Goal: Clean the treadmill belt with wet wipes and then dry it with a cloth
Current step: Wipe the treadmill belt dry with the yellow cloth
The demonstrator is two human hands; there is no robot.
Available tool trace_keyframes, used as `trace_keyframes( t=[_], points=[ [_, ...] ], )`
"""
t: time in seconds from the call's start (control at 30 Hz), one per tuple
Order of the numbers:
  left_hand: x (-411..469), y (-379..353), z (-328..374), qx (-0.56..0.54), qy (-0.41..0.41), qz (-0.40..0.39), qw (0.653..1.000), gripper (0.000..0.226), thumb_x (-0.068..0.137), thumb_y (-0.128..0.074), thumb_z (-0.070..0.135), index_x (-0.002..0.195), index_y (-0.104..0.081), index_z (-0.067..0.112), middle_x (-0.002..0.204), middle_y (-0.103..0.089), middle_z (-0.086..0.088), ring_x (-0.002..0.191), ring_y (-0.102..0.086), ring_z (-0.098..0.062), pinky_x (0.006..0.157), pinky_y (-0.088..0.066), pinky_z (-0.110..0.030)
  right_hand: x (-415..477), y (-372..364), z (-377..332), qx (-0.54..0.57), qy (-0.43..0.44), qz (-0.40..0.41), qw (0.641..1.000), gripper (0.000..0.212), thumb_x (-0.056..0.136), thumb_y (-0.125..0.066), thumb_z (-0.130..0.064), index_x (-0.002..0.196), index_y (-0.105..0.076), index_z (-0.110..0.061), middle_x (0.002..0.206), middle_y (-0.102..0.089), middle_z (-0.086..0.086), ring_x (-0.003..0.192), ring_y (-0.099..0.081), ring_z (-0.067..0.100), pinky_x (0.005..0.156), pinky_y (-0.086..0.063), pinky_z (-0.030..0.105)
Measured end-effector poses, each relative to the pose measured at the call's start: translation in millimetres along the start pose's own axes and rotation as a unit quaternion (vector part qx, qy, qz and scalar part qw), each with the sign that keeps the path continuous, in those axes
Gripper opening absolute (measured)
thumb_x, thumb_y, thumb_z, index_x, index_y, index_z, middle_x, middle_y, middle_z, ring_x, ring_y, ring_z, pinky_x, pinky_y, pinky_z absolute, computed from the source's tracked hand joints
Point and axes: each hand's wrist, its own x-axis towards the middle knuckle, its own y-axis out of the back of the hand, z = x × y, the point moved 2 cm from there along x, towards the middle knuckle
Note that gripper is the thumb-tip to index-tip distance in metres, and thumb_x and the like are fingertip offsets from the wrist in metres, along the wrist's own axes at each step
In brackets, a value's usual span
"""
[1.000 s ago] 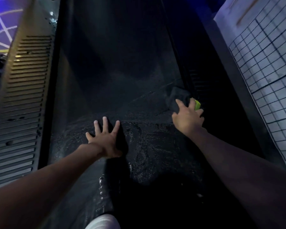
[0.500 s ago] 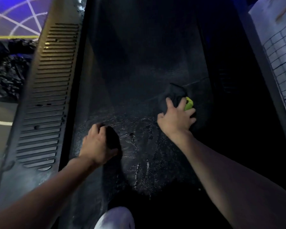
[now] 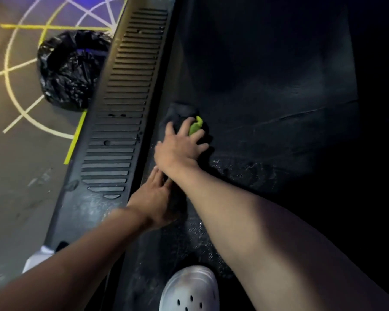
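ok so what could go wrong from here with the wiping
1. The belt looks wet and shiny near the shoe and the left hand resting flat on it; either could slip.
2. The right hand presses the cloth close beside the side rail; the cloth might snag at that edge.

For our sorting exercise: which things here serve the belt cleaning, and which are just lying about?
In use: cloth, under the right hand; treadmill belt; left hand, resting on it.
Lying about: black bin bag on the floor; white shoe.
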Motion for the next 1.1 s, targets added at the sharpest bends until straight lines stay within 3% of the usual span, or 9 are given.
trace_keyframes(
  t=[0.13,0.23,0.3,0.47,0.6,0.67,0.77,0.97,1.1],
  points=[
    [-8,4,15,-0.035,-0.014,-0.032,0.999,0.104,0.065,-0.022,0.056,0.151,-0.018,-0.002,0.159,-0.017,-0.019,0.148,-0.014,-0.037,0.12,-0.016,-0.045,-10,-15,-38,0.009,0.042,-0.034,0.999,0.08,0.088,-0.061,-0.035,0.155,-0.017,-0.029,0.158,0.01,0.019,0.123,-0.016,0.043,0.096,-0.026,0.056],
    [-4,6,18,0.084,-0.034,-0.027,0.995,0.116,0.052,0.002,0.074,0.156,-0.01,0.024,0.163,-0.005,-0.003,0.149,0.003,-0.032,0.12,-0.002,-0.046,-6,-15,-23,0.001,0.091,-0.023,0.996,0.069,0.093,-0.057,-0.031,0.152,-0.021,-0.033,0.16,0.003,0.016,0.126,-0.021,0.044,0.096,-0.03,0.056],
    [1,3,17,0.104,-0.015,-0.045,0.993,0.114,0.051,0.003,0.076,0.156,-0.009,0.031,0.163,-0.003,0.0,0.148,0.008,-0.033,0.12,0.003,-0.049,-3,-8,-13,0.013,0.113,-0.026,0.993,0.058,0.093,-0.059,-0.034,0.146,-0.033,-0.036,0.159,-0.004,0.012,0.126,-0.022,0.043,0.097,-0.031,0.057],
    [10,-4,25,0.044,0.072,-0.053,0.995,0.121,0.059,-0.032,0.078,0.155,-0.006,0.009,0.161,-0.003,-0.019,0.147,0.0,-0.039,0.121,-0.004,-0.045,-5,13,14,-0.007,0.138,-0.024,0.99,0.045,0.091,-0.06,-0.028,0.133,-0.049,-0.038,0.157,-0.012,0.006,0.126,-0.025,0.042,0.098,-0.032,0.058],
    [19,9,50,-0.093,0.147,-0.067,0.982,0.124,0.069,-0.074,0.059,0.154,0.012,0.03,0.156,0.016,-0.029,0.144,0.013,-0.049,0.118,-0.017,-0.054,-4,22,65,-0.003,0.108,-0.003,0.994,0.041,0.092,-0.06,-0.034,0.13,-0.049,-0.045,0.158,-0.011,0.002,0.123,-0.027,0.039,0.094,-0.032,0.056],
    [27,21,63,-0.102,0.183,-0.074,0.975,0.121,0.071,-0.074,0.06,0.151,0.015,0.041,0.152,0.015,-0.037,0.141,0.012,-0.055,0.117,-0.017,-0.057,6,33,101,0.011,0.082,-0.005,0.997,0.047,0.091,-0.061,-0.036,0.133,-0.046,-0.049,0.16,-0.007,-0.001,0.125,-0.025,0.037,0.096,-0.031,0.056],
    [41,22,80,-0.105,0.22,-0.093,0.965,0.127,0.066,-0.071,0.072,0.151,0.015,0.036,0.148,0.015,-0.044,0.138,0.01,-0.062,0.115,-0.016,-0.061,23,59,142,0.032,0.031,-0.046,0.998,0.059,0.088,-0.064,-0.037,0.139,-0.039,-0.052,0.161,0.001,-0.005,0.131,-0.02,0.037,0.103,-0.029,0.057],
    [52,3,99,-0.069,0.219,-0.025,0.973,0.133,0.068,-0.081,0.054,0.152,0.015,0.02,0.154,0.035,-0.012,0.141,0.019,-0.051,0.098,-0.025,-0.079,24,48,142,0.006,0.037,0.017,0.999,0.06,0.086,-0.058,-0.049,0.141,-0.035,-0.051,0.163,0.0,-0.001,0.127,-0.023,0.037,0.097,-0.031,0.053],
    [56,1,101,-0.042,0.208,-0.003,0.977,0.127,0.072,-0.08,0.046,0.153,0.012,0.011,0.156,0.033,-0.009,0.141,0.018,-0.052,0.097,-0.024,-0.08,18,48,150,0.002,0.043,0.045,0.998,0.055,0.09,-0.056,-0.051,0.141,-0.036,-0.048,0.162,-0.003,0.0,0.128,-0.024,0.038,0.096,-0.031,0.053]
  ],
)
